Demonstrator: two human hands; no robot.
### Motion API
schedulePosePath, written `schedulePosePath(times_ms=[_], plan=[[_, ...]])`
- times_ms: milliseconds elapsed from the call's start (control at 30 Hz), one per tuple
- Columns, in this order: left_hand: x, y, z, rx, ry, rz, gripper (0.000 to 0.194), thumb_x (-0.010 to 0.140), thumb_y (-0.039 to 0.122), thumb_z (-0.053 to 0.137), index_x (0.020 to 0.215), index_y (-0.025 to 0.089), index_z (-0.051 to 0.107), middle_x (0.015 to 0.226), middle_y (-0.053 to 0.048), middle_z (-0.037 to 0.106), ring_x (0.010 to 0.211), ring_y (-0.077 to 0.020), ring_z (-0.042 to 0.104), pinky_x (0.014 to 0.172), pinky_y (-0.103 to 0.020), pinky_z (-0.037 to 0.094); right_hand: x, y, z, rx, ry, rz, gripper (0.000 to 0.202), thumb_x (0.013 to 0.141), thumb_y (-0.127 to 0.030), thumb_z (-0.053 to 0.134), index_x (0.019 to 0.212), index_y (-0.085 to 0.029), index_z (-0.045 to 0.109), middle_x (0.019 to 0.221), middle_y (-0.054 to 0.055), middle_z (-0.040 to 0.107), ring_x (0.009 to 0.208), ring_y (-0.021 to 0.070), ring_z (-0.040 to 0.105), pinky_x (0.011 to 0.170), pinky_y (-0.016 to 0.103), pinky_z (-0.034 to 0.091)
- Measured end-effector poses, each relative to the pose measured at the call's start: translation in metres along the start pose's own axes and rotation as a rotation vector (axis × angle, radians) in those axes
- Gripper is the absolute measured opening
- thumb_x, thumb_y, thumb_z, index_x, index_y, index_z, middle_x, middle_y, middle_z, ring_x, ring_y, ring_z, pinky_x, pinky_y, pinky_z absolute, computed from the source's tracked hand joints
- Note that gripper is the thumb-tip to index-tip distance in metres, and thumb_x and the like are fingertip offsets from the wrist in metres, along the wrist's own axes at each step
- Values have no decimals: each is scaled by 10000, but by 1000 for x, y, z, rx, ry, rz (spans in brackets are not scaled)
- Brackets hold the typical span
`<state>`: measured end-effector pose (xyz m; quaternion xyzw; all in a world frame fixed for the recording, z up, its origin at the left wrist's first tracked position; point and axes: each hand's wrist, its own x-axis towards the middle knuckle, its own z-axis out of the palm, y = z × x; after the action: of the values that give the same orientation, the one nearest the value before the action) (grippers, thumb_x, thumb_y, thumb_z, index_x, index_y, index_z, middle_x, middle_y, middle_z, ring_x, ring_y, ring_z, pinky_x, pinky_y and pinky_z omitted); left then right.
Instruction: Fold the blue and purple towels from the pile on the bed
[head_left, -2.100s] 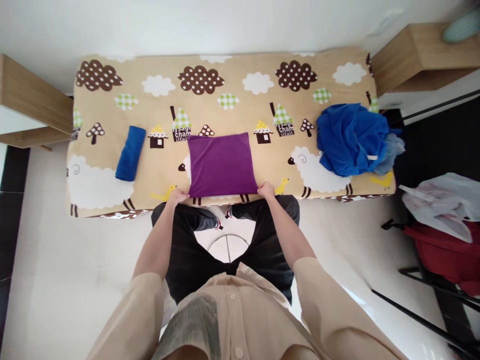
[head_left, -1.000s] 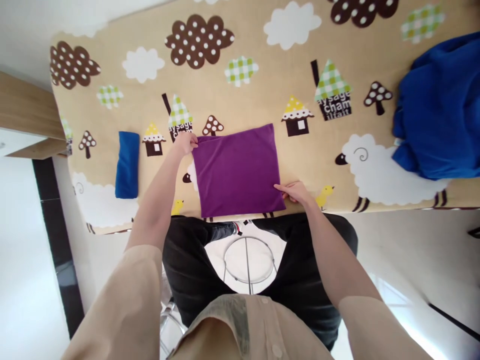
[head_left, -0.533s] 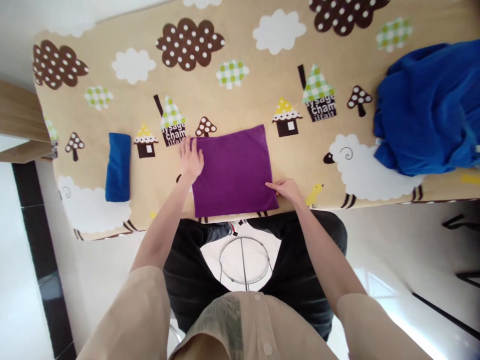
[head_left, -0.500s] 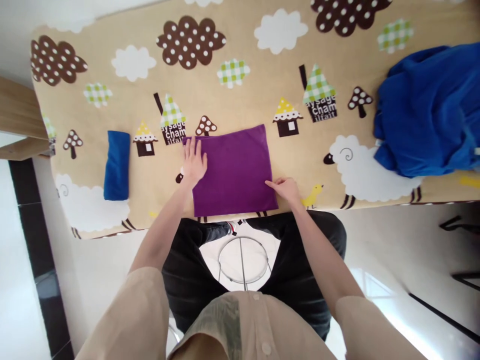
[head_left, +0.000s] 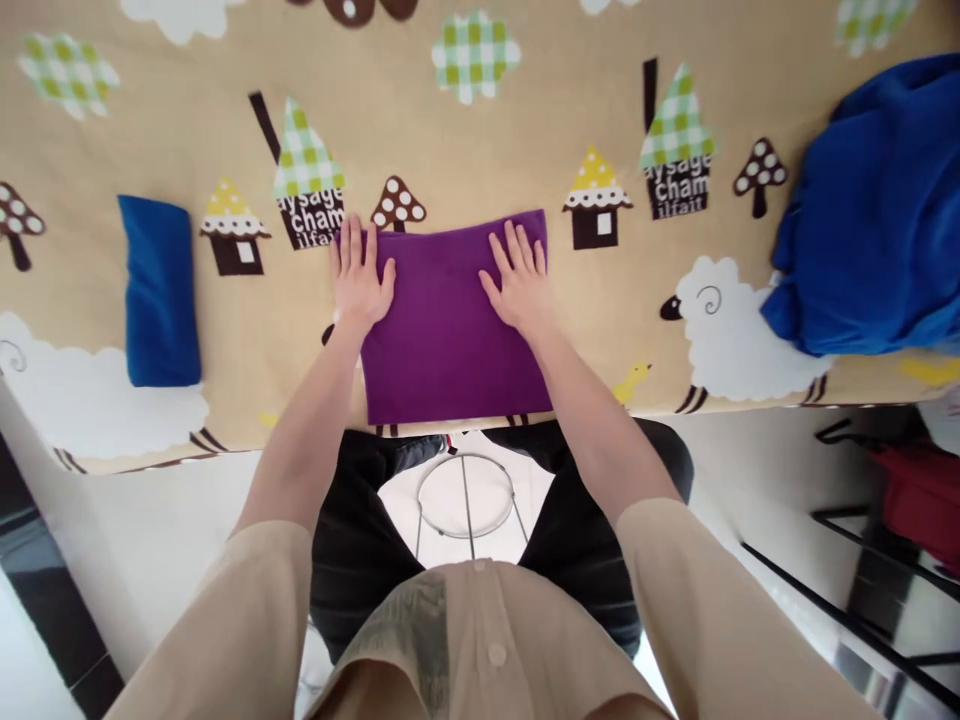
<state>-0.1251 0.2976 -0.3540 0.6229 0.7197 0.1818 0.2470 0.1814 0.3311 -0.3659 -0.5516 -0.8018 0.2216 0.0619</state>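
A purple cloth (head_left: pixel 450 340) lies flat in a rough rectangle near the table's front edge, its long side toward me. My left hand (head_left: pixel 361 280) rests on its far left corner, fingers spread and pointing away from me. Over the far right corner, my right hand (head_left: pixel 519 282) lies flat with its fingers apart. Neither hand grips the cloth. Both palms face down, so their undersides are hidden.
To the left lies a folded blue cloth (head_left: pixel 161 300). A crumpled heap of blue fabric (head_left: pixel 885 220) sits at the right end of the table. The patterned tablecloth (head_left: pixel 465 150) covers the table. Black metal bars (head_left: pixel 847 640) stand at lower right.
My right hand has left the cloth's right edge, where its fingers were pinched, and now lies open on the far right corner. My left hand stays on the far left corner. The view has shifted closer.
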Motion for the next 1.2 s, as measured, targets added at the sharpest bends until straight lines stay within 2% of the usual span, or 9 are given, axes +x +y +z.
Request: schedulePosePath(times_ms=[133, 233, 333, 500, 633, 800, 900, 1100, 1200], plan=[[10, -3, -1, -82, -7, -15, 745, 1025, 514, 509, 1699, 275, 300, 1782, -4, 218, 1671, -254, -54, 1375, -482, -42, 17, 16, 7, -34, 21, 15, 731, 1114, -580, 203, 1726, -184, 149, 1810, 75, 34, 1676, 277, -28, 1326, 618, -49], [-11, 3, -2, -102, 10, -52, 748, 1031, 519, 491, 1699, 245, 299, 1788, -24, 195, 1670, -264, -56, 1374, -497, -35, 13, 14, 7, -46, 36, 77, 729, 1119, -563, 180, 1725, -160, 135, 1807, 101, 28, 1675, 267, -39, 1327, 616, -20], [-71, 14, -2, -90, 26, -113, 733, 1050, 503, 431, 1700, 196, 289, 1796, -72, 141, 1670, -292, -18, 1366, -538, -2, -18, 7, 1, -43, 63, 201, 704, 1124, -507, 188, 1718, -130, 159, 1800, 144, 63, 1676, 262, -18, 1332, 606, 28], [-199, 24, 6, 35, 41, -320, 722, 1058, 401, 344, 1713, 122, 221, 1790, -125, 112, 1671, -271, 4, 1362, -512, -31, -125, -1, -10, -20, 70, 374, 646, 1117, -397, 255, 1703, -123, 237, 1784, 167, 155, 1673, 254, 57, 1341, 567, 90], [-250, 26, 13, 25, 74, -450, 735, 1028, 368, 386, 1698, 93, 259, 1777, -178, 158, 1668, -323, 12, 1363, -516, 8, -196, -1, -8, 14, 76, 513, 581, 1093, -312, 325, 1646, -148, 392, 1756, 145, 278, 1655, 242, 169, 1342, 494, 142], [-275, 30, 12, -19, 97, -488, 630, 977, 276, 507, 1584, 112, 476, 1711, -232, 315, 1627, -386, 222, 1332, -524, 218, -226, -12, -10, 233, 182, 660, 485, 1043, -294, 410, 1408, -83, 651, 1580, 202, 523, 1497, 276, 450, 1276, 401, 314], [-285, 28, 11, -139, 187, -531, 519, 918, 184, 581, 1426, 83, 615, 1558, -263, 482, 1534, -390, 386, 1293, -526, 293, -236, -21, -11, 370, 209, 706, 433, 908, -361, 669, 1241, -93, 736, 1391, 241, 629, 1332, 352, 569, 1197, 453, 408], [-288, 17, 2, -343, 286, -650, 91, 836, 155, 694, 910, 124, 737, 1101, -196, 696, 1352, -353, 571, 1218, -496, 401, -247, -21, -8, 616, 211, 771, 68, 772, -207, 739, 822, -161, 733, 964, 161, 752, 1145, 339, 693, 1117, 467, 495], [-288, 11, -3, -397, 269, -684, 76, 835, 205, 757, 812, 156, 703, 942, -155, 731, 1183, -330, 684, 1127, -477, 494, -247, -19, -5, 773, 225, 774, 127, 744, -186, 747, 681, -223, 643, 765, 79, 727, 1036, 307, 737, 1035, 441, 558]])
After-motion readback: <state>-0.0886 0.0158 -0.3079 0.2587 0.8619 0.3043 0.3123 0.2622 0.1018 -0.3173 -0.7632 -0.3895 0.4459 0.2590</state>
